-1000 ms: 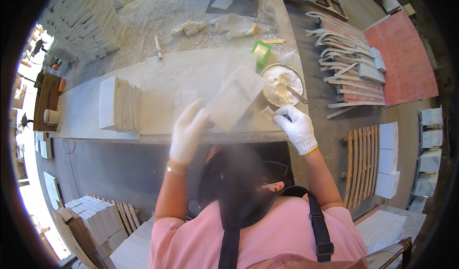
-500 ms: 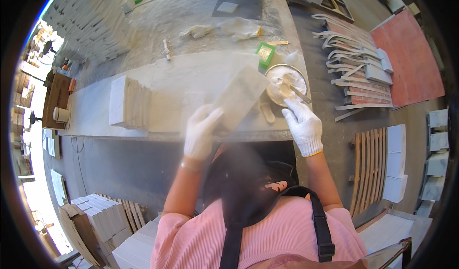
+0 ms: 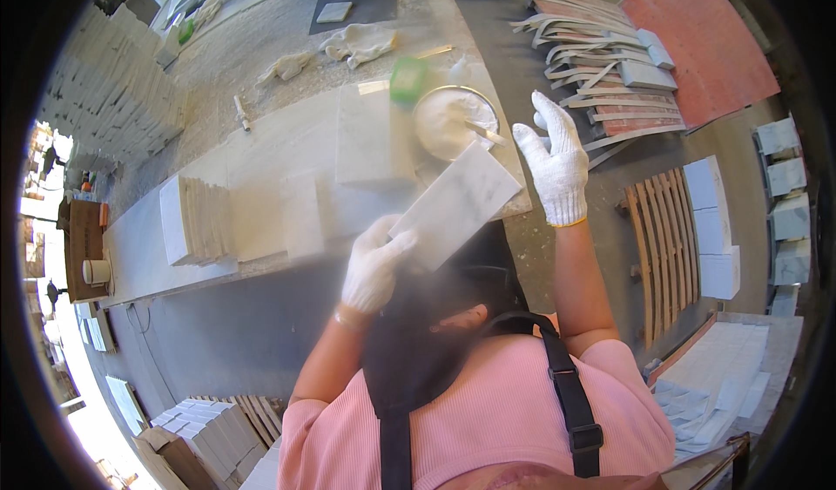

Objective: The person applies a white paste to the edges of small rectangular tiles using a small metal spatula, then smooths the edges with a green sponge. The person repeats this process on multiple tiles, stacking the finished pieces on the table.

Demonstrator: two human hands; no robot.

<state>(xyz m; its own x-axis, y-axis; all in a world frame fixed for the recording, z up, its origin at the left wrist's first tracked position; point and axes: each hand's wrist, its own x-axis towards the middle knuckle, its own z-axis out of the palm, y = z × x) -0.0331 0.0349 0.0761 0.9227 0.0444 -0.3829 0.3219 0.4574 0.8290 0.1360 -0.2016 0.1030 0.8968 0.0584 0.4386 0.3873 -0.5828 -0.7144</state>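
My left hand (image 3: 373,265), in a white knit glove, grips the near-left end of a white rectangular tile (image 3: 457,202) with grey veins. The tile is held tilted over the table's front edge. My right hand (image 3: 557,163), gloved too, is open beyond the table's right edge, fingers spread and nothing in them. Left of it stands a round bowl (image 3: 444,122) of white paste with a flat-bladed tool (image 3: 484,133) resting in it. The held tile hides part of what lies in front of the bowl. A green box-like block (image 3: 408,81) sits behind the bowl.
A stack of tiles (image 3: 193,220) stands at the table's left. Loose gloves (image 3: 359,44) and a white marker-like stick (image 3: 241,113) lie farther back. Right of the table are a strap-covered red stand (image 3: 610,72) and a wooden pallet (image 3: 666,250). A hazy smear blurs the middle.
My right hand has pulled back from the bowl's near rim, out to the right, with its fingers opening. The left hand still holds the tile, now nearer the front edge. The view has turned.
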